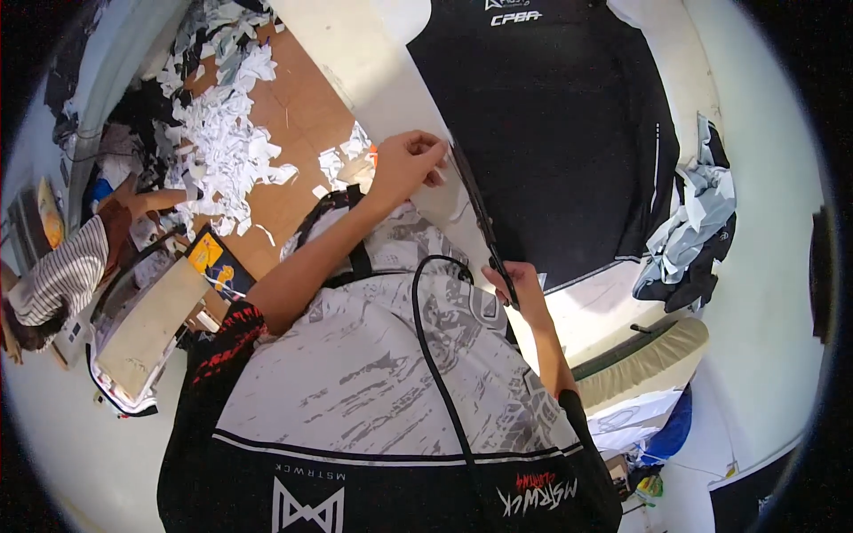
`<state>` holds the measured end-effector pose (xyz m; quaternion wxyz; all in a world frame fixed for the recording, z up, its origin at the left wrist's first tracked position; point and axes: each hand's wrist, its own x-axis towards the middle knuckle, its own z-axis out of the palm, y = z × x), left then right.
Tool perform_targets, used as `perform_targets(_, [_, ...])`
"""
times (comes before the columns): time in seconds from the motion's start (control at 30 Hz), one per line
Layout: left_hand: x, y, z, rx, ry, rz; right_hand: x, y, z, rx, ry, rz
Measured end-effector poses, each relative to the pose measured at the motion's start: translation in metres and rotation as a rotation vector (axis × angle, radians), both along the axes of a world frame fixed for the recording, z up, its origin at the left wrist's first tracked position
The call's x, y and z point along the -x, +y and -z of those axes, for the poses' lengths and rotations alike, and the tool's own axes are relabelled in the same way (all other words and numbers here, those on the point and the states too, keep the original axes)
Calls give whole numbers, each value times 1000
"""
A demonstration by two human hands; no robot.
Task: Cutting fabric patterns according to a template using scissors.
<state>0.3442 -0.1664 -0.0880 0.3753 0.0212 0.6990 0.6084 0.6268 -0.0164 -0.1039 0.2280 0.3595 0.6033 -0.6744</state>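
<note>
A black long garment (pixel 551 133) with white print lies flat on the pale table, beyond my hands and to the right. Along its left edge runs a long, narrow dark strip (pixel 475 200); whether it is the garment's folded edge or a separate piece I cannot tell. My right hand (pixel 524 289) is closed around the near end of this strip, by the garment's lower left corner. Farther left and higher, my left hand (pixel 413 164) hovers over the table's left edge with curled fingers drawn together. Anything between those fingertips is too small to make out.
White scraps (pixel 227 147) cover the brown floor at the left. A person in a striped top (pixel 67 275) bends there, beside a padded board (pixel 151 329). Crumpled grey and black cloth (pixel 693 231) lies at the table's right. A cream padded board (pixel 644 360) stands nearer. A black cord (pixel 426 338) hangs before me.
</note>
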Motion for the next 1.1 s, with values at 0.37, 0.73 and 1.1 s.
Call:
perform_targets(0.37, [5,16,-5,15,-65,-5,6,-2,0,38,61,52])
perform_targets(0.73, [8,8,4,-60,-98,20,16,-1,0,59,58,68])
perform_targets(1.1, [5,6,6,-106,-152,-5,19,-4,4,-11,17,35])
